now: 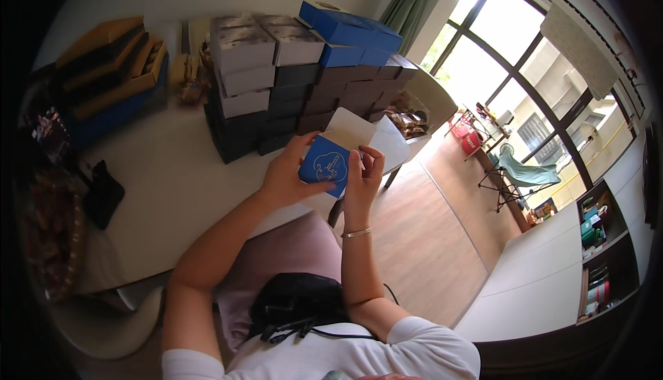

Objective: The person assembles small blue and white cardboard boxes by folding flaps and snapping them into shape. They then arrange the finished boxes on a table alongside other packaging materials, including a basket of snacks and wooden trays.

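Left hand (286, 176) is closed around a small blue box (323, 162), thumb across its lower front and fingers at the upper left edge. We judge that this side hold steadies the box and leaves its raised white flaps (350, 130) free. Right hand (364, 179) is partly curled at the box's right edge, thumb up; the fingers overlap there, so we cannot tell whether they pinch a flap. We find the box held up off the white table (173, 193), near its right end. Behind it, dark boxes (286, 103) stand stacked in rows, probably for compactness, with larger blue boxes (349, 27) on top.
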`<state>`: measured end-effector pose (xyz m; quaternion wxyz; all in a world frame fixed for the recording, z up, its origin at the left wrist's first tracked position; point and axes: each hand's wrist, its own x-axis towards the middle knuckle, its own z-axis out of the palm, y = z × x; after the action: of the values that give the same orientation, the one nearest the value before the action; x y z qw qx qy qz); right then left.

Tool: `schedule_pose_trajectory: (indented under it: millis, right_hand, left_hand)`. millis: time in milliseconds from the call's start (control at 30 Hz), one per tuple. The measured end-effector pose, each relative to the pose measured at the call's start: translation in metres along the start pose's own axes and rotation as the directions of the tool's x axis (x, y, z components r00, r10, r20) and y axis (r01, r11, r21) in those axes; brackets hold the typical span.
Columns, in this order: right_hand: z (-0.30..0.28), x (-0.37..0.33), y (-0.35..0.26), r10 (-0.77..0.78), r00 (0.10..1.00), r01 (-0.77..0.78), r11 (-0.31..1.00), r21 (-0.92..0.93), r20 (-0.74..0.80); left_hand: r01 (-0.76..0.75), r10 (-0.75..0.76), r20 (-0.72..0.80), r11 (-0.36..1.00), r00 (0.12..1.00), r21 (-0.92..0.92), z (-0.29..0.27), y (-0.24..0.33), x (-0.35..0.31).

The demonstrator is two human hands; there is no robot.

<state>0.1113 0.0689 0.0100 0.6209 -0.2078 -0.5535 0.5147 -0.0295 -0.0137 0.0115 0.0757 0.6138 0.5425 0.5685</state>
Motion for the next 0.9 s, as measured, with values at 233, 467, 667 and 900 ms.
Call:
schedule_pose_trajectory:
  millis: [233,467,667,900]
  right_hand:
    - [0.008,-0.007,0.003,-0.078,0.995,0.081,0.996,-0.045,0.063]
    - [0.004,-0.006,0.000,-0.048,0.994,0.052,0.998,-0.043,0.093]
    - [-0.005,-0.003,0.000,-0.027,0.986,0.025,1.000,0.013,0.167]
    - [0.004,-0.005,-0.010,-0.029,0.983,-0.001,0.987,0.163,0.182]
  left_hand:
    - [-0.042,0.046,-0.014,0.976,0.999,0.213,-0.004,0.010,-0.005]
    - [-0.029,0.038,0.081,0.994,0.996,-0.107,0.003,-0.008,-0.004]
    - [0.080,-0.050,0.137,0.972,0.989,-0.221,0.002,-0.013,-0.006]
    - [0.074,-0.057,0.073,0.966,0.996,-0.248,0.003,-0.015,-0.008]
